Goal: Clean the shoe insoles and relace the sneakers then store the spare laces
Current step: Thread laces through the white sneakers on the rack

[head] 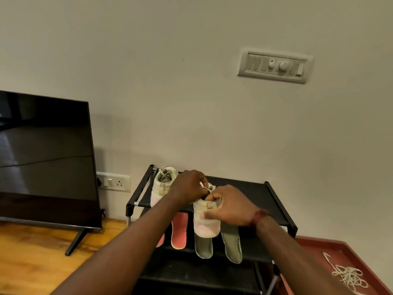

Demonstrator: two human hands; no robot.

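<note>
My left hand (pixel 189 188) pinches the lace (pixel 205 187) at the top eyelets of the near sneaker (pixel 207 223), fingers curled tight. My right hand (pixel 230 206) grips the collar to steady it. The shoe sits on the top shelf of the shoe rack (pixel 255 192), its heel past the front edge, beside the other sneaker (pixel 164 182), which looks laced. I should draw the lace flat, untwisted and evenly, bracing the shoe so it cannot tip off. The insoles (pixel 179 231) lie on the shelf below, and the spare laces (pixel 348 277) wait on the red tray (pixel 319 252).
</note>
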